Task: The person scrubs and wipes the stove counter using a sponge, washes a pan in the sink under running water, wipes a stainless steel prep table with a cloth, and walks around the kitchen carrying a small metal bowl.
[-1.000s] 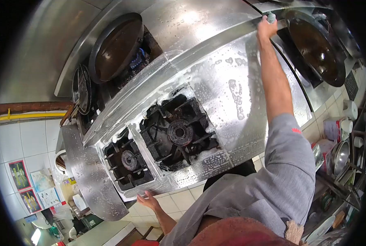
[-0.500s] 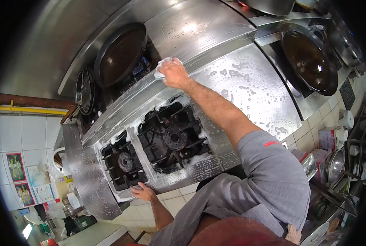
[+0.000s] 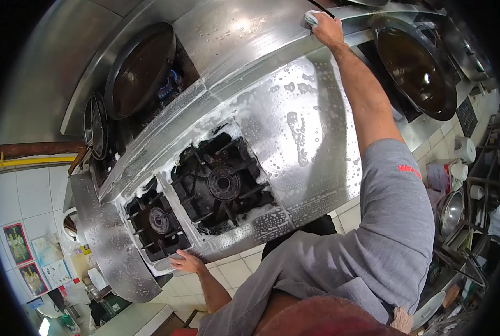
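Note:
My right hand (image 3: pixel 328 29) is wrapped round a pale, soapy cloth (image 3: pixel 310 19) and presses it on the raised back ledge of the steel stove top, near its far right end. My left hand (image 3: pixel 186 261) rests at the front edge beside the small burner (image 3: pixel 160 221), fingers apart, holding nothing. White suds lie round the small burner and the larger burner (image 3: pixel 224 183). Drops and foam streaks cover the steel surface (image 3: pixel 311 129) to the right.
A large dark wok (image 3: pixel 140 70) sits at the back left, with a blue flame (image 3: pixel 169 83) beside it. Another wok (image 3: pixel 415 67) with dark liquid stands on the right. Smaller pans (image 3: pixel 96 126) lean at the left. A shelf with a metal bowl (image 3: pixel 452 213) is at the right.
My right hand has swept the cloth from the middle of the back ledge to its right end. My left hand stays at the front edge. The view has shifted a little.

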The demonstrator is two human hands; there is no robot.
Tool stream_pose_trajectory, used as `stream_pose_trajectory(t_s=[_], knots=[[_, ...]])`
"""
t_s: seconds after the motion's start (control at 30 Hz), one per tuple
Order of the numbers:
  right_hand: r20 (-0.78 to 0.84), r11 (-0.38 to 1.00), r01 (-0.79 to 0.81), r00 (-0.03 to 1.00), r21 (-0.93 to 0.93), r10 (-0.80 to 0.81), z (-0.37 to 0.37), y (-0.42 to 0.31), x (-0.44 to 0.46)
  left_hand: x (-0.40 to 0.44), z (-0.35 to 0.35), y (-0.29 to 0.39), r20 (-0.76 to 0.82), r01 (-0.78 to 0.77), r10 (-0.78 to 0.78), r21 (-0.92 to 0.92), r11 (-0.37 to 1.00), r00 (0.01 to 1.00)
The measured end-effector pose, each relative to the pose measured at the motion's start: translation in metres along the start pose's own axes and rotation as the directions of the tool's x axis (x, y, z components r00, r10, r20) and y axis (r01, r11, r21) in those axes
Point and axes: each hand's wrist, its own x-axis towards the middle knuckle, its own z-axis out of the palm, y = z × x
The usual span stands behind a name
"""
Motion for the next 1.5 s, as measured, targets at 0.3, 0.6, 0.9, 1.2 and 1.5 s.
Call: stream_pose_trajectory(t_s=[0.3, 0.6, 0.9, 1.2, 1.5], knots=[[0.264, 0.989, -0.119, 0.955, -0.087, 0.138, 0.001, -0.007, -0.144, 0.002, 0.003, -0.003, -0.022, -0.030, 0.029, -0.061, 0.998, 0.999], [0.260, 0.957, -0.224, 0.928, -0.181, 0.267, -0.062, 0.018, -0.249, 0.002, 0.026, -0.040, -0.147, -0.113, 0.087, -0.182, 0.977, 0.985], [0.255, 0.922, -0.276, 0.903, -0.272, 0.345, -0.144, 0.000, -0.393, -0.011, 0.006, -0.015, -0.147, -0.103, 0.064, -0.279, 0.955, 0.987], [0.227, 0.960, -0.239, 0.937, -0.146, 0.267, 0.019, -0.045, -0.149, -0.008, 0.015, -0.026, -0.152, -0.136, 0.102, -0.227, 0.964, 0.983], [0.519, 0.925, 0.252, 0.770, 0.286, -0.370, 0.003, -0.225, -0.224, -0.014, 0.013, -0.018, -0.157, -0.133, 0.099, -0.224, 0.965, 0.983]])
